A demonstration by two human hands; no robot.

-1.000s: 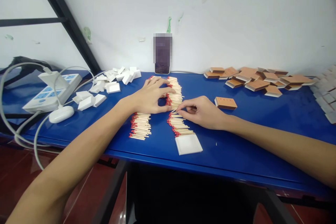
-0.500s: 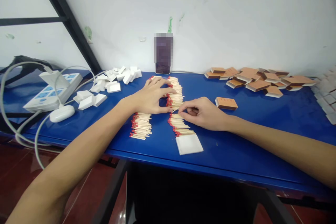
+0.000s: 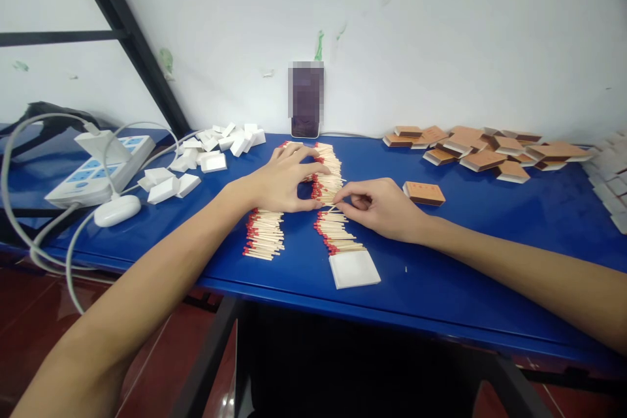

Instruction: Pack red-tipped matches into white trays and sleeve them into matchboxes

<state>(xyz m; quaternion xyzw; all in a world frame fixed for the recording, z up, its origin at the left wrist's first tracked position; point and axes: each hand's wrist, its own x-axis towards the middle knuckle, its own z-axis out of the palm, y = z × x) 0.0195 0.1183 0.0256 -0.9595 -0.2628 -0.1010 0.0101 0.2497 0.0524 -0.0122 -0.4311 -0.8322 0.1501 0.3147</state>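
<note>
Red-tipped matches (image 3: 337, 232) lie side by side in a long row on the blue table. My left hand (image 3: 281, 181) rests over this row with fingers apart, thumb and fingertips at the match heads. It also partly covers a second row of matches (image 3: 264, 235) to the left. Between thumb and forefinger, my right hand (image 3: 379, 207) pinches one match (image 3: 332, 208) at its plain end, above the row. A white matchbox tray (image 3: 354, 269) touches the near end of the row. An orange matchbox (image 3: 424, 193) lies just beyond my right wrist.
White inner trays (image 3: 213, 162) are heaped at the back left, near a power strip (image 3: 100, 173) with cables. Orange matchbox sleeves (image 3: 482, 158) are piled at the back right. A phone (image 3: 305, 101) leans on the wall. White boxes (image 3: 612, 173) are stacked at the right edge.
My right hand has moved slightly up and right, the match still pinched. My left hand stays in place over the row.
</note>
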